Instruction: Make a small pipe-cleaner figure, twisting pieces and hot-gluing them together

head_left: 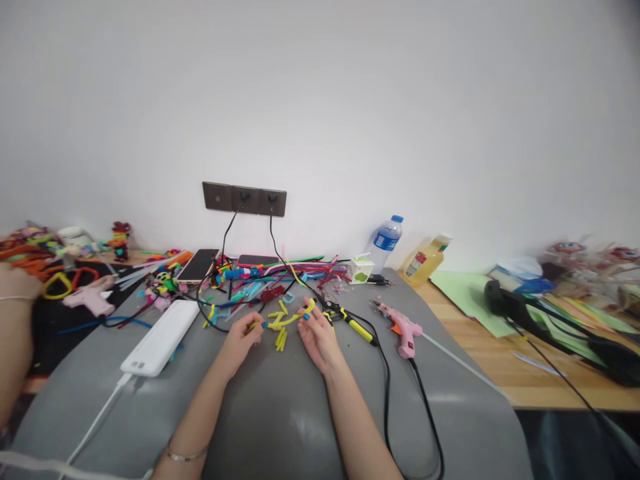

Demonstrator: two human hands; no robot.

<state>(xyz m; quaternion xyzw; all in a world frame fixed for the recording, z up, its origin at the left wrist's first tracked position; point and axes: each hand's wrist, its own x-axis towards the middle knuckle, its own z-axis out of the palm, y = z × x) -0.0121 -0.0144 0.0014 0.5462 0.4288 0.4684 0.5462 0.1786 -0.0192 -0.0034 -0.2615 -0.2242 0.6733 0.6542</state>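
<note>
My left hand (241, 341) and my right hand (316, 333) rest on a grey mat (280, 413) and pinch the two ends of a yellow pipe cleaner (283, 322) with small blue pieces on it. Both hands have their fingers closed on it. Short yellow pipe-cleaner pieces (281, 339) lie between the hands. Yellow-handled pliers (350, 322) lie just right of my right hand.
A pink glue gun (404, 331) with a black cord lies to the right, a white power bank (161, 337) to the left. Coloured pipe cleaners, two phones (199, 265), bottles (386, 241) and a wall socket (245, 198) stand behind. Another person's arm (14, 333) is at far left.
</note>
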